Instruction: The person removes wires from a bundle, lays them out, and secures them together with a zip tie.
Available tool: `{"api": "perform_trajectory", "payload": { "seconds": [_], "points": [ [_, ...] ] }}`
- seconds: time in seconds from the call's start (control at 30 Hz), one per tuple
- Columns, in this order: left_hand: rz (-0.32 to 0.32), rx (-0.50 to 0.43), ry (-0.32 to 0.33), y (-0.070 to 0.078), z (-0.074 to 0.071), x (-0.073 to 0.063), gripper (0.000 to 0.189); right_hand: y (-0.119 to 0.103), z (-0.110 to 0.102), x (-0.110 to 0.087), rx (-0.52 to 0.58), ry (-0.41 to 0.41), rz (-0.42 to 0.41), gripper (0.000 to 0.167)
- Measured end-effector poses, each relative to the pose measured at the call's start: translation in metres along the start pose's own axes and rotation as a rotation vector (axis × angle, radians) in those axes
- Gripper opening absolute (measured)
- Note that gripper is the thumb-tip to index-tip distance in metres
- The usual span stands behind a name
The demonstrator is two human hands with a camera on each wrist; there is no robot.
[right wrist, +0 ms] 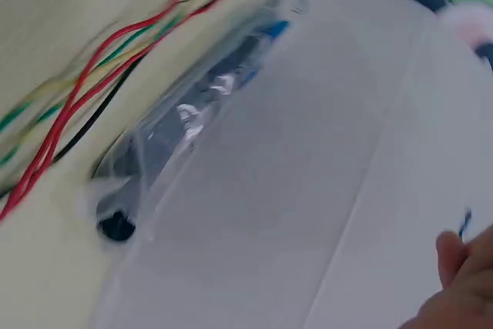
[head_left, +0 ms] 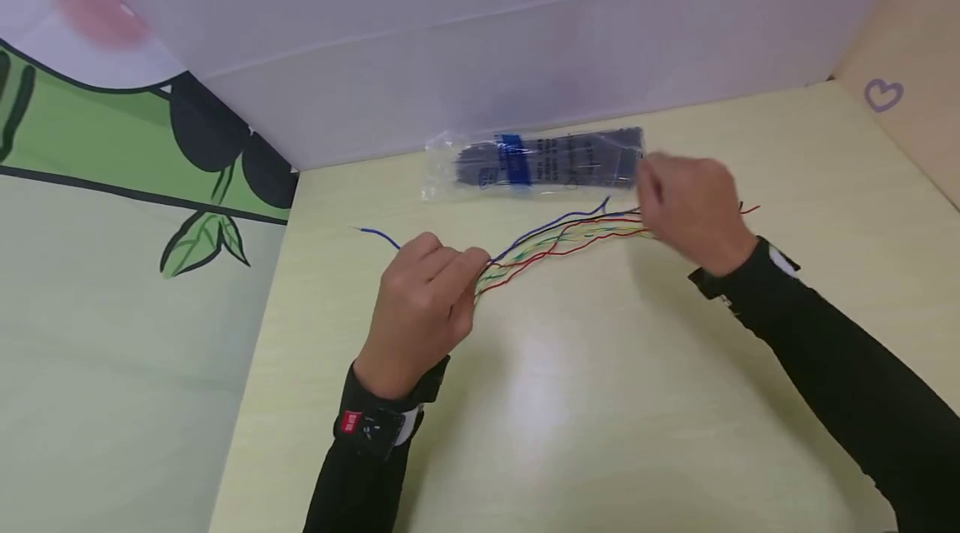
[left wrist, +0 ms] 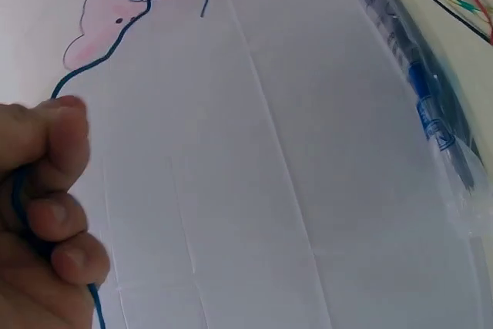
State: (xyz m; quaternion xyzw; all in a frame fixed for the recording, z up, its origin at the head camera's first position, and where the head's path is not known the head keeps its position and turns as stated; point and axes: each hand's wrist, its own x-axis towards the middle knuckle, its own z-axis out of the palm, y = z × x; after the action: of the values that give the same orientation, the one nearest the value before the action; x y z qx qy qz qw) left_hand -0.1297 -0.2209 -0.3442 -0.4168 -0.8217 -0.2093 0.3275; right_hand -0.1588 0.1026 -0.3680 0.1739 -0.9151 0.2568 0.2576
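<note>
A blue wire [head_left: 381,236] passes through my left hand [head_left: 427,304], whose fingers are curled round it; its free end sticks out to the left. In the left wrist view, the blue wire [left wrist: 115,44] runs from that hand up to my right hand [head_left: 693,208], which pinches it with a short end hanging down. Only part of the right hand [right wrist: 466,283] shows in the right wrist view, with a bit of blue wire above it. Between the hands in the head view, a loose bundle of red, green, yellow and black wires [head_left: 558,252] lies on the table.
A clear plastic packet [head_left: 551,160] of dark strips with a blue band lies behind the wires, near the white back panel [head_left: 510,50]. The pale table [head_left: 600,416] reaches a side panel [head_left: 900,58] at right and a painted panel at left.
</note>
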Motion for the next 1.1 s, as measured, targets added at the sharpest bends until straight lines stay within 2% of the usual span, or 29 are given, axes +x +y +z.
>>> {"api": "perform_trajectory", "payload": {
  "seconds": [0.07, 0.1, 0.13, 0.17, 0.2, 0.23, 0.3, 0.33, 0.4, 0.43, 0.47, 0.53, 0.57, 0.63, 0.67, 0.73, 0.83, 0.9, 0.93, 1.0, 1.1],
  "points": [
    [-0.004, -0.025, -0.043, -0.006, -0.002, -0.002, 0.019, 0.007, -0.016, 0.009, 0.396, 0.046, 0.29, 0.022],
    [-0.029, -0.04, -0.062, -0.011, -0.002, -0.003, 0.017, 0.01, -0.024, 0.012, 0.608, 0.109, 0.385, 0.013],
    [-0.061, -0.046, -0.077, -0.016, -0.001, -0.004, 0.016, 0.011, -0.03, 0.014, 0.788, 0.165, 0.446, 0.014],
    [-0.1, -0.048, -0.085, -0.021, 0.0, -0.005, 0.015, 0.011, -0.035, 0.015, 0.92, 0.191, 0.46, 0.017],
    [-0.141, -0.042, -0.088, -0.026, 0.001, -0.006, 0.014, 0.011, -0.037, 0.014, 1.016, 0.195, 0.427, 0.022],
    [-0.181, -0.033, -0.084, -0.031, 0.003, -0.008, 0.013, 0.01, -0.037, 0.013, 1.058, 0.174, 0.375, 0.025],
    [-0.24, -0.019, -0.065, -0.039, 0.005, -0.01, 0.013, 0.009, -0.034, 0.008, 0.961, 0.081, 0.274, 0.025],
    [-0.261, -0.011, -0.053, -0.041, 0.006, -0.012, 0.015, 0.009, -0.032, 0.005, 0.855, 0.028, 0.221, 0.023],
    [-0.299, 0.004, -0.029, -0.045, 0.009, -0.013, 0.016, 0.011, -0.029, -0.002, 0.55, -0.074, 0.092, 0.02],
    [-0.317, 0.013, -0.019, -0.047, 0.01, -0.014, 0.018, 0.014, -0.027, -0.005, 0.393, -0.101, 0.009, 0.019],
    [-0.337, 0.03, -0.016, -0.048, 0.011, -0.014, 0.019, 0.016, -0.025, -0.008, 0.239, -0.102, -0.073, 0.019],
    [-0.385, 0.069, -0.024, -0.051, 0.014, -0.016, 0.022, 0.021, -0.02, -0.012, -0.024, -0.034, -0.241, 0.023],
    [-0.41, 0.091, -0.029, -0.052, 0.016, -0.017, 0.023, 0.022, -0.018, -0.013, -0.085, 0.012, -0.314, 0.031],
    [-0.448, 0.136, -0.046, -0.057, 0.019, -0.021, 0.028, 0.02, -0.016, -0.016, -0.111, 0.091, -0.433, 0.044],
    [-0.465, 0.154, -0.055, -0.06, 0.02, -0.023, 0.031, 0.018, -0.016, -0.017, -0.108, 0.111, -0.478, 0.047],
    [-0.494, 0.19, -0.056, -0.066, 0.022, -0.027, 0.036, 0.014, -0.015, -0.02, -0.098, 0.1, -0.558, 0.046],
    [-0.502, 0.252, 0.001, -0.07, 0.025, -0.032, 0.042, 0.016, -0.013, -0.025, -0.167, 0.027, -0.588, 0.048],
    [-0.459, 0.264, 0.062, -0.066, 0.027, -0.034, 0.047, 0.028, -0.011, -0.029, -0.251, -0.027, -0.535, 0.052],
    [-0.42, 0.251, 0.103, -0.061, 0.028, -0.034, 0.048, 0.034, -0.012, -0.031, -0.297, -0.024, -0.49, 0.053],
    [-0.317, 0.195, 0.174, -0.05, 0.029, -0.032, 0.052, 0.048, -0.016, -0.033, -0.358, 0.01, -0.4, 0.055],
    [-0.216, 0.047, 0.211, -0.036, 0.027, -0.027, 0.053, 0.065, -0.028, -0.032, -0.423, 0.057, -0.259, 0.056]
  ]
}}
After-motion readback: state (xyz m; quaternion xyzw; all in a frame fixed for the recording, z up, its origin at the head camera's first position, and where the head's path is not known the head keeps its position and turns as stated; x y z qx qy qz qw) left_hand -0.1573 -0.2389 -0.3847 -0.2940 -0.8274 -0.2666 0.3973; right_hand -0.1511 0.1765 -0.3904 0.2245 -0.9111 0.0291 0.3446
